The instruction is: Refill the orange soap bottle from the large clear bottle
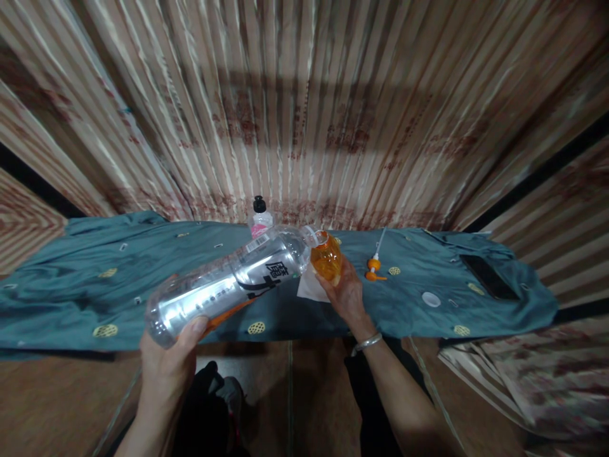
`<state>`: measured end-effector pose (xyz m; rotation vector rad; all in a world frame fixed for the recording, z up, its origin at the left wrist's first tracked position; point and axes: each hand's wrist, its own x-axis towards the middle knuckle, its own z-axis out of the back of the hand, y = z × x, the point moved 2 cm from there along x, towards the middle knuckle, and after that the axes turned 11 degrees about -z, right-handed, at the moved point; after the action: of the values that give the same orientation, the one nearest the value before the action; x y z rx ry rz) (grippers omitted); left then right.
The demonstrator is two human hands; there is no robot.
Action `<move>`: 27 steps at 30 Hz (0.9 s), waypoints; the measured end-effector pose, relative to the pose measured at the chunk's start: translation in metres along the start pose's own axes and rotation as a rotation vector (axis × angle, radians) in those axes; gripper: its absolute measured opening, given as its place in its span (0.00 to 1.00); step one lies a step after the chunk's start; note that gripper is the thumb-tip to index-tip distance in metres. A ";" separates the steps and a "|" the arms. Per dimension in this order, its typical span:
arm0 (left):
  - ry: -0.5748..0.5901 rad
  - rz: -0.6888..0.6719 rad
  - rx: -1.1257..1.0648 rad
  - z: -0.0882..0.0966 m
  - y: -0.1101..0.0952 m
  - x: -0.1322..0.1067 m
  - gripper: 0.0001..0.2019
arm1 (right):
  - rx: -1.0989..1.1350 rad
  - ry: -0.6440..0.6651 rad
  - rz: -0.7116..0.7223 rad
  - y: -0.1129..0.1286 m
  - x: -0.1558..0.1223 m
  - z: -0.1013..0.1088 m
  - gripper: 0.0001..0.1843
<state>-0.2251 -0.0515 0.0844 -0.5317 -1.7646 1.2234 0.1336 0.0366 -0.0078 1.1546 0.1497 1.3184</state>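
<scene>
My left hand (pixel 174 355) grips the base of a large clear plastic bottle (pixel 228 282) with black characters on its label. The bottle is tipped almost flat, its mouth at the opening of a small orange bottle (pixel 327 259). My right hand (pixel 346 293), with a silver bangle on the wrist, is closed around that orange bottle and holds it over a white sheet (pixel 310 289) on the teal cloth (pixel 95 279). An orange pump top (pixel 374 266) lies just right of my right hand.
A small bottle with a black cap and pink label (pixel 260 219) stands at the back of the cloth. A black phone (pixel 488 277) lies at the far right, with a white cap (pixel 431 299) closer in. Striped curtains hang behind.
</scene>
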 end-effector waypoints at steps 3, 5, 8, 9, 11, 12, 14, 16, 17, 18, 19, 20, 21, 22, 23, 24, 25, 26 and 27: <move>-0.027 0.091 -0.113 -0.007 -0.006 -0.003 0.43 | 0.014 -0.009 0.000 0.001 0.000 0.000 0.41; 0.006 0.118 -0.133 -0.007 -0.004 -0.002 0.43 | 0.020 -0.004 -0.016 0.002 0.000 0.000 0.40; 0.025 0.143 -0.141 -0.005 0.003 0.002 0.46 | 0.021 -0.004 -0.061 0.004 -0.001 0.000 0.41; 0.030 0.150 -0.144 -0.005 0.005 0.002 0.45 | 0.022 -0.011 -0.073 0.005 -0.001 0.000 0.42; 0.040 0.165 -0.154 -0.007 0.007 -0.001 0.43 | 0.019 -0.030 -0.087 0.006 0.000 0.000 0.43; 0.041 0.172 -0.161 -0.009 0.007 -0.003 0.43 | 0.014 -0.040 -0.090 0.007 0.000 0.000 0.43; 0.027 0.192 -0.182 -0.015 0.006 -0.007 0.40 | 0.005 -0.057 -0.093 0.008 0.001 0.000 0.44; 0.003 0.212 -0.212 -0.022 0.006 -0.010 0.37 | 0.010 -0.071 -0.096 0.007 0.001 -0.001 0.44; -0.005 0.222 -0.227 -0.025 0.006 -0.011 0.36 | 0.019 -0.076 -0.096 0.007 0.001 -0.001 0.44; -0.009 0.233 -0.240 -0.028 0.006 -0.012 0.35 | 0.028 -0.080 -0.095 0.007 0.001 -0.001 0.44; -0.009 0.241 -0.249 -0.031 0.005 -0.012 0.35 | 0.036 -0.083 -0.095 0.007 0.001 -0.001 0.44; 0.002 0.251 -0.257 -0.035 0.005 -0.012 0.35 | 0.040 -0.084 -0.096 0.007 0.001 -0.001 0.44; 0.013 0.264 -0.265 -0.038 0.004 -0.013 0.36 | 0.040 -0.084 -0.099 0.007 0.001 0.000 0.43; 0.024 0.279 -0.275 -0.042 0.003 -0.014 0.37 | 0.037 -0.083 -0.104 0.007 0.001 0.000 0.42; 0.029 0.294 -0.289 -0.045 0.001 -0.015 0.36 | 0.031 -0.080 -0.110 0.007 0.001 0.000 0.41; 0.027 0.309 -0.307 -0.049 -0.001 -0.016 0.35 | 0.026 -0.077 -0.116 0.006 0.001 0.001 0.40; 0.019 0.320 -0.326 -0.052 -0.003 -0.017 0.33 | 0.023 -0.075 -0.118 0.006 0.001 0.001 0.39; 0.012 0.330 -0.340 -0.054 -0.005 -0.018 0.31 | 0.023 -0.076 -0.118 0.005 0.001 0.001 0.39; 0.015 0.340 -0.347 -0.057 -0.007 -0.018 0.30 | 0.026 -0.078 -0.118 0.005 0.001 0.001 0.39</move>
<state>-0.1665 -0.0386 0.0892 -1.0761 -1.9380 1.1334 0.1318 0.0360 -0.0029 1.1994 0.1755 1.1693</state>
